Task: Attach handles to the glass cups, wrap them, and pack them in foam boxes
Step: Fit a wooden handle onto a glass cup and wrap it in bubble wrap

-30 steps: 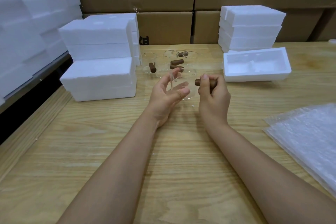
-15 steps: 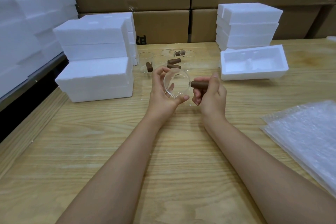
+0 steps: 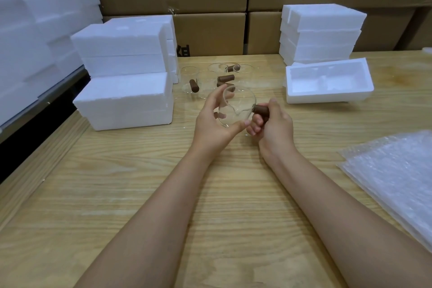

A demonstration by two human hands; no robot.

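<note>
A clear glass cup [image 3: 238, 105] is tilted on its side above the table's middle, its mouth facing me. My left hand [image 3: 214, 121] grips it from the left, thumb under and fingers over the rim. My right hand [image 3: 272, 126] holds a brown wooden handle [image 3: 260, 110] whose end meets the cup's right side. Behind them stand several more glass cups [image 3: 190, 77] with brown handles [image 3: 225, 78]. An open white foam box [image 3: 328, 80] lies to the right.
Stacks of closed foam boxes [image 3: 124, 75] stand at the left, and more foam boxes [image 3: 321, 33] at the back right. Bubble wrap sheets [image 3: 395, 177] lie at the right edge. Cardboard cartons [image 3: 210, 33] line the back. The wooden table [image 3: 140, 182] drops off at left.
The cup has been tipped up so that its mouth faces me. My right hand has turned and lowered the handle against the cup's right side.
</note>
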